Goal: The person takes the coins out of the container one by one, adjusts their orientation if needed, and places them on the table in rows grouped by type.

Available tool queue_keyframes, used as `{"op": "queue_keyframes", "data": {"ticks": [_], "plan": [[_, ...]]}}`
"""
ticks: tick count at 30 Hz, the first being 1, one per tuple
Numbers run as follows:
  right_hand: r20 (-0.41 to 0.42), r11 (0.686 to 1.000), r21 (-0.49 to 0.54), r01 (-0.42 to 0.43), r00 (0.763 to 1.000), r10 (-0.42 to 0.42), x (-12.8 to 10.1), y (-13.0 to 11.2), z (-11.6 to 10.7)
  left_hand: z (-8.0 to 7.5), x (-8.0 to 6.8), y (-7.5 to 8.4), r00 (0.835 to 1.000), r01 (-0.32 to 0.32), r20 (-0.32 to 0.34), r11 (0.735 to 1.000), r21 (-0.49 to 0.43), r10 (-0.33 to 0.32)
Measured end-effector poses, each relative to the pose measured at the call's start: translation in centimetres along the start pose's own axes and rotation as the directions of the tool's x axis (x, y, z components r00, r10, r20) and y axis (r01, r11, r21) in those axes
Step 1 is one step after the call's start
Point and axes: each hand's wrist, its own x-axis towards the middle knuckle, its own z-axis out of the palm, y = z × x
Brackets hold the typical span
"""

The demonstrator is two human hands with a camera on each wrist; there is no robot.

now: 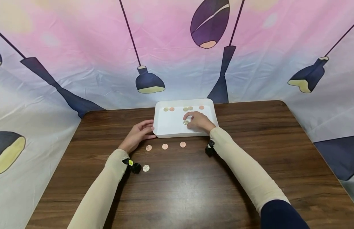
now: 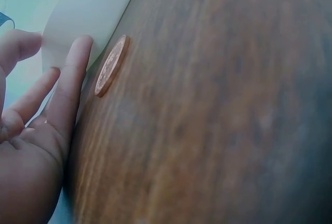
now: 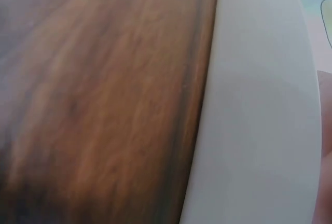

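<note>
Right hand (image 1: 198, 121) inside white tray (image 1: 169, 127), fingertips pinching gold coin (image 1: 186, 122). Left hand (image 1: 139, 133) relaxed, fingers steadying tray's left wall (three copper coins (image 1: 165, 146) near edge). Risk: coin slipping from shallow pinch, or tray sliding on table (image 1: 177, 187).

Counted: one tray (image 1: 161, 108); six coins inside it, five along the far wall (image 1: 166, 109) (image 1: 172, 109) (image 1: 185, 109) (image 1: 190, 108) (image 1: 201, 107) and one at the fingertips (image 1: 186, 122); four coins on the table (image 1: 148, 148) (image 1: 165, 146) (image 1: 182, 144) (image 1: 146, 168); two hands (image 1: 138, 133) (image 1: 199, 121).
</note>
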Motion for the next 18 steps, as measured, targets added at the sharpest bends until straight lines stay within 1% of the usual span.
{"op": "queue_keyframes", "data": {"ticks": [5,8,13,18], "plan": [[0.013,1.000,-0.008,-0.010,1.000,0.010,0.3,-0.2,-0.1,0.0,0.0,-0.1,1.000,0.001,0.001,1.000,-0.004,-0.001],[0.007,1.000,-0.024,0.015,1.000,-0.014,0.3,0.0,0.1,0.0,0.0,-0.1,1.000,0.000,-0.003,1.000,-0.009,0.000],[0.014,0.994,-0.087,0.070,0.998,-0.069,0.3,0.2,0.8,0.0,-0.1,-0.1,1.000,0.003,-0.007,1.000,-0.011,-0.003],[0.004,0.990,-0.110,0.087,0.996,-0.087,-0.1,0.1,1.0,0.0,-0.1,-0.1,1.000,0.006,-0.012,1.000,-0.010,-0.006]]}}
